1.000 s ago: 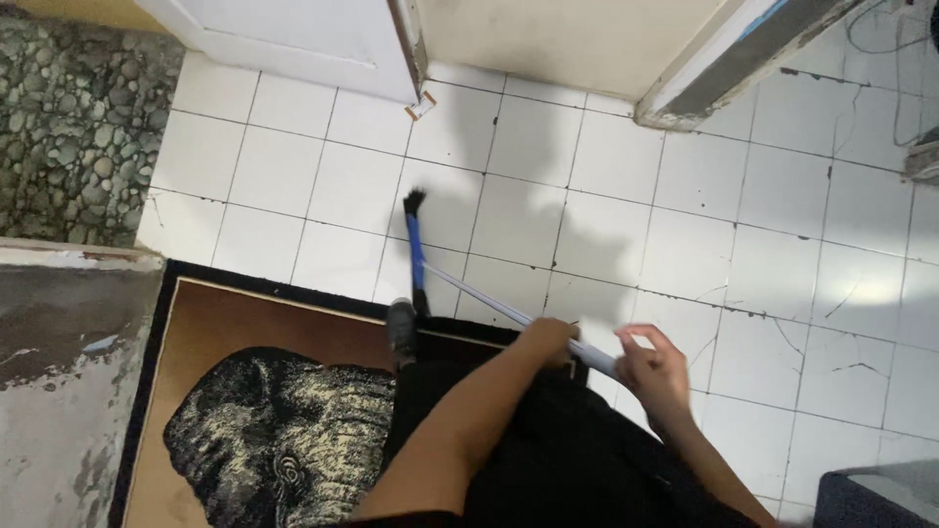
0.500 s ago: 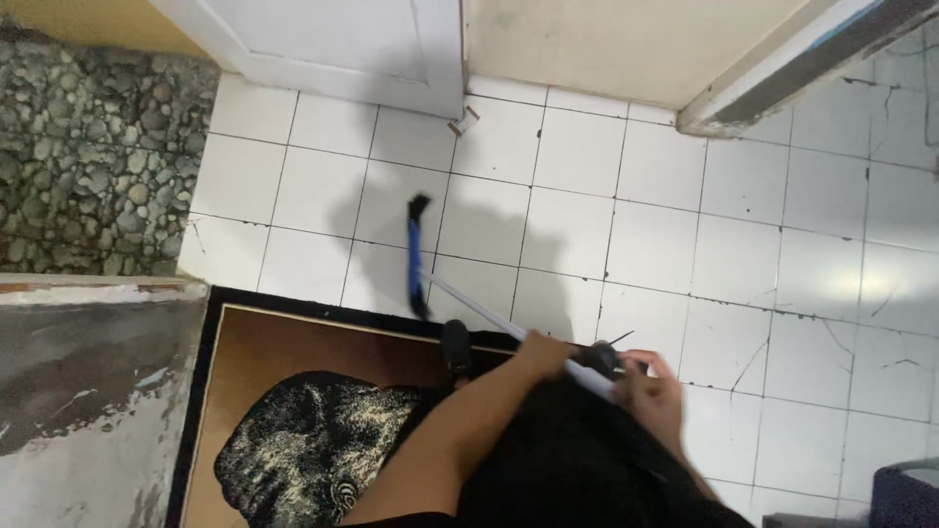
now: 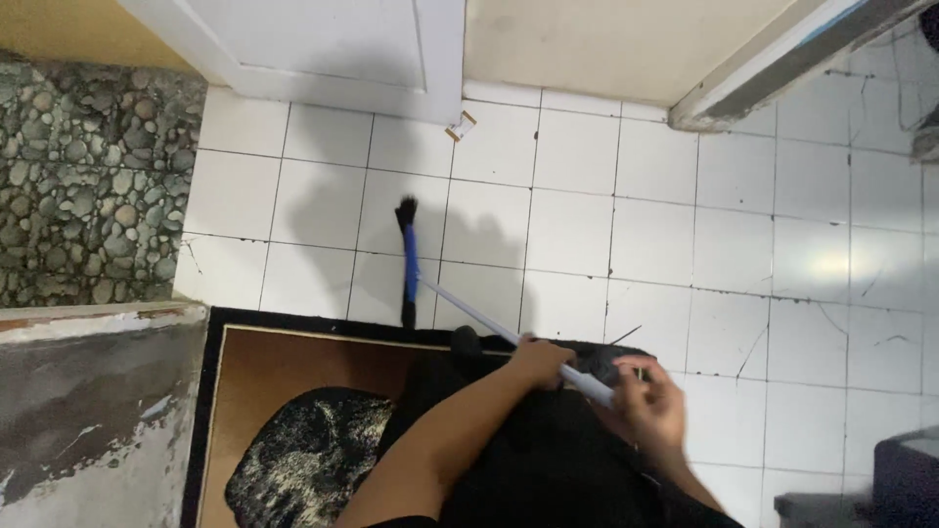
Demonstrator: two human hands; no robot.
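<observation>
I look down at a broom with a blue head, black bristles and a pale handle that slants from the white tiles up to my hands. My left hand is closed around the handle partway up. My right hand grips the handle's upper end, a little lower right. The broom head rests on the tiles just beyond the edge of a brown and black doormat. My dark trousers cover the lower middle of the view and hide part of the mat.
A white door stands at the top, with a small scrap of paper on the tiles by its corner. A pebble-paved strip lies at left above a grey concrete ledge. A dark object sits at the lower right.
The view has shifted so the broom, mat and my hands sit further right and lower. The broom head has stayed on the tiles near the mat's edge, both hands still on the handle.
</observation>
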